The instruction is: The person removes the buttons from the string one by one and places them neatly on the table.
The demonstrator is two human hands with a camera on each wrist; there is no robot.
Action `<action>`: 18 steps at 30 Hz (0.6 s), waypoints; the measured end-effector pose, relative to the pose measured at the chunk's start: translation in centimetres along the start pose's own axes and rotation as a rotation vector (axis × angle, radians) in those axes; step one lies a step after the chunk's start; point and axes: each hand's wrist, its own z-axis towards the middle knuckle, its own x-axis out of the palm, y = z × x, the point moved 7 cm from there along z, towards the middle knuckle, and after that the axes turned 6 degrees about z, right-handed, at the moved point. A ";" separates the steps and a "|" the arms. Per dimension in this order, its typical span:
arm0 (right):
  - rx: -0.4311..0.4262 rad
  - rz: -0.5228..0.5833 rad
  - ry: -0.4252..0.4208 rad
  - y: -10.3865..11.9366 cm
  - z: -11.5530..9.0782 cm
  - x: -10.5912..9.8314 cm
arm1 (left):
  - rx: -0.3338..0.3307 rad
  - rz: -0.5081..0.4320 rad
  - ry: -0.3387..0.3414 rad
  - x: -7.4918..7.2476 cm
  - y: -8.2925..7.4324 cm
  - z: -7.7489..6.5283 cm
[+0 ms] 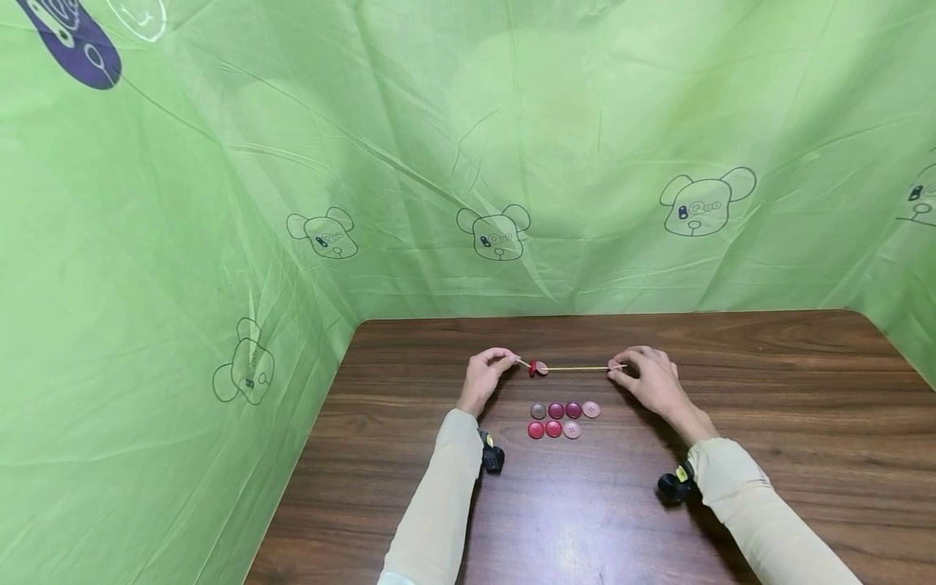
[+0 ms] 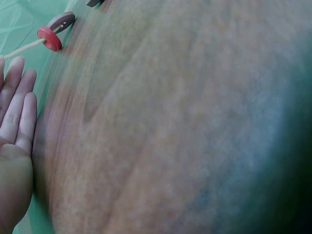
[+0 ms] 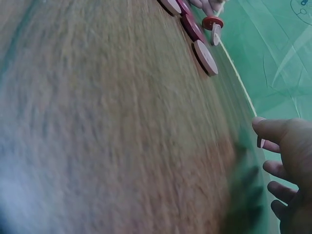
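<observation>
A thin yellowish cord [image 1: 578, 369] runs taut between the hands above the table. My left hand [image 1: 486, 375] pinches its left end between thumb and fingertips. Threaded on the cord near that hand are a red button [image 1: 533, 369] and a pink button [image 1: 542, 369]; the left wrist view shows the red button [image 2: 49, 39] beside a darker-looking one [image 2: 62, 22]. At the cord's other end, my right hand [image 1: 651, 382] pinches another pink button [image 1: 613, 366] along with the cord. That button's edge [image 3: 260, 142] shows below the thumb in the right wrist view.
Between the forearms, loose buttons lie in two rows on the brown wooden table [image 1: 409, 455]: a grey-brown one [image 1: 538, 411], maroon ones [image 1: 565, 410], pink ones [image 1: 591, 409] and red ones [image 1: 544, 429]. A green printed curtain [image 1: 409, 162] stands behind and at the sides.
</observation>
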 end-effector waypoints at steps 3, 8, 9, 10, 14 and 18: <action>0.005 -0.002 -0.004 -0.1 -0.1 -0.3 | 0.001 -0.002 -0.003 0.1 1.1 0.6; 0.008 0.000 -0.007 -0.3 -0.2 -0.7 | 0.001 0.014 -0.041 0.1 2.5 1.1; 0.009 0.001 -0.007 -0.3 -0.2 -0.8 | 0.001 0.020 -0.050 0.1 2.6 1.2; 0.010 -0.001 -0.008 -0.4 -0.3 -0.8 | 0.000 0.024 -0.057 0.1 2.7 1.1; 0.016 -0.007 -0.010 -0.6 -0.4 -0.8 | 0.002 0.029 -0.071 0.0 2.6 1.1; 0.022 -0.013 -0.017 -0.9 -0.6 -0.8 | 0.000 0.030 -0.072 0.0 2.6 1.0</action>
